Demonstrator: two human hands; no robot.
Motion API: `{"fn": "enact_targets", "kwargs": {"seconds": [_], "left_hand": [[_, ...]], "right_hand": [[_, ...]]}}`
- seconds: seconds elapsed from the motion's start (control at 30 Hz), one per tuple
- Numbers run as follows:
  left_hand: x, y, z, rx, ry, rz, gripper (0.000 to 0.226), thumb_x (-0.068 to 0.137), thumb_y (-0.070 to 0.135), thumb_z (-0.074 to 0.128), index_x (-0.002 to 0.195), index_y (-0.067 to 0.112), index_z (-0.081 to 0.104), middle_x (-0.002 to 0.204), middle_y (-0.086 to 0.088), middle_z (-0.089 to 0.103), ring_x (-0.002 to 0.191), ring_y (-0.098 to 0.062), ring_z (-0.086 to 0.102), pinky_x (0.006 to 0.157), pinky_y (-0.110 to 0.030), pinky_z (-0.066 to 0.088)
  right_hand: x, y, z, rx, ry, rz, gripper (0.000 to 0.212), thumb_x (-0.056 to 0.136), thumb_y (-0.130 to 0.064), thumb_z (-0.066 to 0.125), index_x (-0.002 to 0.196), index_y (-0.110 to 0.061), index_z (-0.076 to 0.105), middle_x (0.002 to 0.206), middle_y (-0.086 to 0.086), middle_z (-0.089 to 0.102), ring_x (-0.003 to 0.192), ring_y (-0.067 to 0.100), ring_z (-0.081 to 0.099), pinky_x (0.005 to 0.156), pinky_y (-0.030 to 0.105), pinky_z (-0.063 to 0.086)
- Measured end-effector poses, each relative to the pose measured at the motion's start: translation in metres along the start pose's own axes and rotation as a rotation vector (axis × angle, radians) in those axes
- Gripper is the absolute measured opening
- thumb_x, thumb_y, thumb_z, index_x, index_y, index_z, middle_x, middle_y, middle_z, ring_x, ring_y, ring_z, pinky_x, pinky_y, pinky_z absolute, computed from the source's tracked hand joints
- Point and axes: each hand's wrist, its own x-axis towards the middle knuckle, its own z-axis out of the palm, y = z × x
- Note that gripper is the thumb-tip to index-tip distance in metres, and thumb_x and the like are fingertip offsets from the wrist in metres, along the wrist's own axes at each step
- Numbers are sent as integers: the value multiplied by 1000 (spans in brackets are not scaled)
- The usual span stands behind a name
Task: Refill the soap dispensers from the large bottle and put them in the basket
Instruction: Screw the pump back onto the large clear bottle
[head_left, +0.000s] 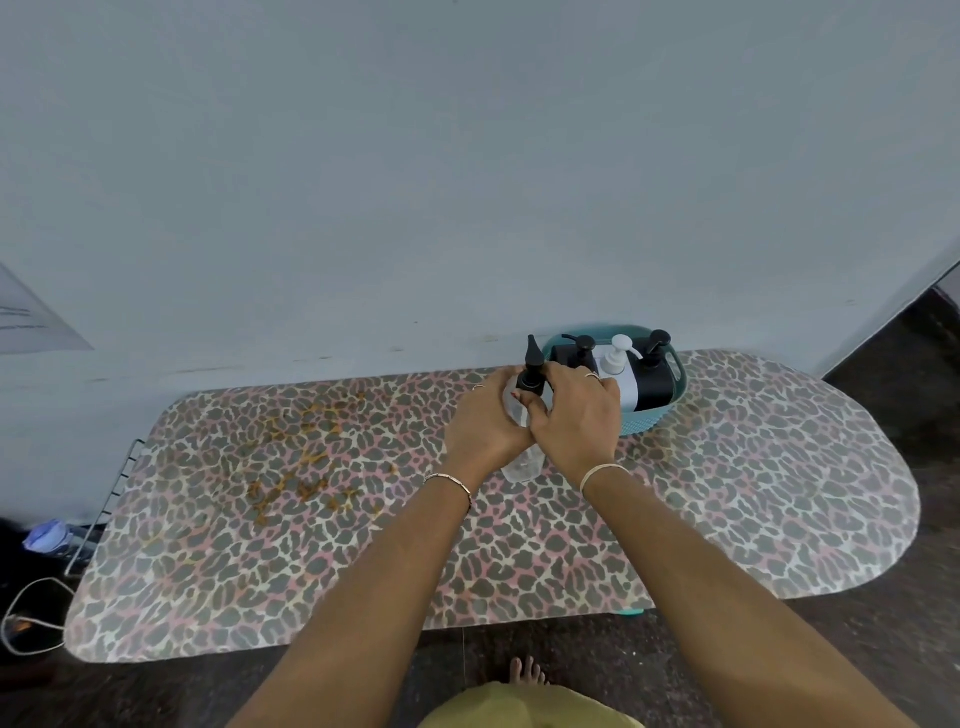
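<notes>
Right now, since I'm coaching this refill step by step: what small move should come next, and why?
Probably turn the black pump collar with the right hand, whose fingers pinch it, while the left hand grips the clear dispenser steady on the board. I cannot tell whether it needs loosening or tightening.

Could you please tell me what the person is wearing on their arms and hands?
Both forearms are bare, without sleeves. The left hand wears a thin ring, and a slim segmented metal bangle at the wrist. The right hand also wears a ring, with a thin pale bangle at its wrist.
</notes>
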Motion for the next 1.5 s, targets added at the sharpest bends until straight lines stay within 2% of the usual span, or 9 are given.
{"fn": "enact_targets", "kwargs": {"seconds": [0.1,0.43,0.6,0.77,0.93,1.07,1.2,1.33,1.5], "left_hand": [[-6,2,4,133,106,27,54,79,35,60,131,36,44,109,8,63,102,-19,59,64,-29,46],[-9,11,12,216,173,26,48,85,32,55,132,29,47,111,3,64,97,-23,60,64,-28,40],[-9,13,12,230,174,26,46,87,34,53,133,28,46,106,3,65,90,-21,61,62,-28,39],[-4,12,4,225,91,-63,50,85,38,56,132,35,41,99,9,63,88,-17,64,60,-26,38],[2,-1,-7,204,-70,-52,73,74,48,69,138,39,35,113,9,65,99,-18,64,69,-28,46],[8,-11,-19,157,-186,-15,92,67,41,80,145,37,31,133,7,58,110,-19,61,84,-37,53],[10,-14,-20,135,-221,9,96,64,42,81,145,39,30,128,7,60,102,-20,65,79,-39,56],[13,-15,-27,120,-238,88,95,59,44,83,141,31,35,125,5,62,96,-19,66,81,-39,56],[7,-12,-31,37,-204,156,92,59,46,85,138,28,42,131,8,58,115,-15,58,88,-28,47]], "right_hand": [[-3,-3,1,-3,21,10,7,81,-23,66,85,-18,64,70,-1,62,72,22,58,72,32,28],[-4,3,0,15,70,33,7,79,-23,70,79,-20,64,56,-12,38,59,15,43,70,32,28],[-3,5,1,-17,69,23,7,80,-25,70,81,-21,65,57,-6,53,61,19,51,69,31,27],[4,4,4,-12,-3,-19,6,84,-27,65,89,-23,63,72,-6,64,70,19,60,72,30,27],[1,4,11,26,-28,-32,12,88,-30,61,97,-22,62,83,-6,66,78,19,62,77,33,33],[-2,4,10,46,-31,-11,16,89,-33,60,101,-21,62,84,-3,65,83,21,59,75,33,33],[-6,4,12,209,-83,54,21,89,-26,63,109,-21,60,89,-4,63,90,20,56,77,33,45],[-12,5,5,396,-191,140,36,93,-30,58,129,-26,54,109,-4,62,110,16,49,90,32,43],[-38,3,3,605,-162,286,51,93,-23,43,144,-26,38,140,-13,47,131,8,41,109,34,37]]}}
